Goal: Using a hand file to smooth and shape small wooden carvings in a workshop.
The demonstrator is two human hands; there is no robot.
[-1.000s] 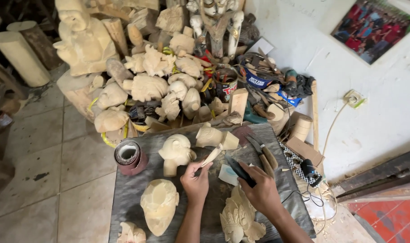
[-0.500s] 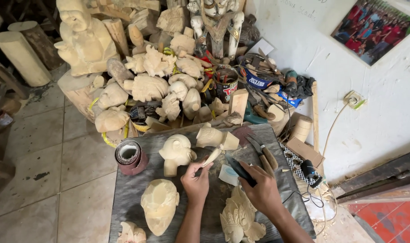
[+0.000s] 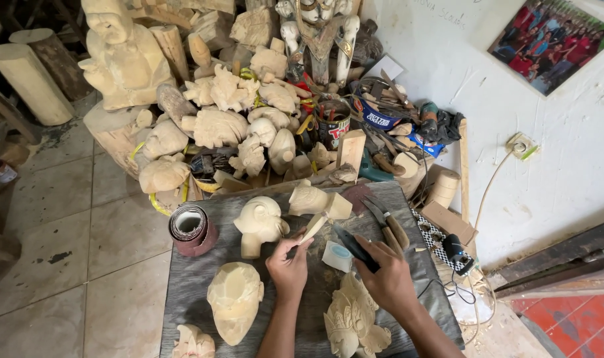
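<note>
1. The left hand point(image 3: 289, 265) pinches a small pale wood piece point(image 3: 313, 227) between its fingers, the piece angled up and away from the palm, probably so that one face is presented to the tool.
2. The right hand point(image 3: 387, 273) has its fingers wrapped tight around a dark-handled carving tool point(image 3: 352, 244), whose tip points toward the wood piece and sits just beside it; whether it touches cannot be told.
3. Taking the wood piece as landmark: a rounded head carving point(image 3: 259, 223) stands just to its left, a pale blocky carving point(image 3: 318, 201) just beyond it, and a small white and blue block point(image 3: 337, 256) lies just below it on the grey tabletop point(image 3: 190, 285).
4. Farther left of the wood piece sits a sandpaper roll point(image 3: 192, 229), likely kept within reach; spare chisels point(image 3: 388, 225) lie to its right.
</note>
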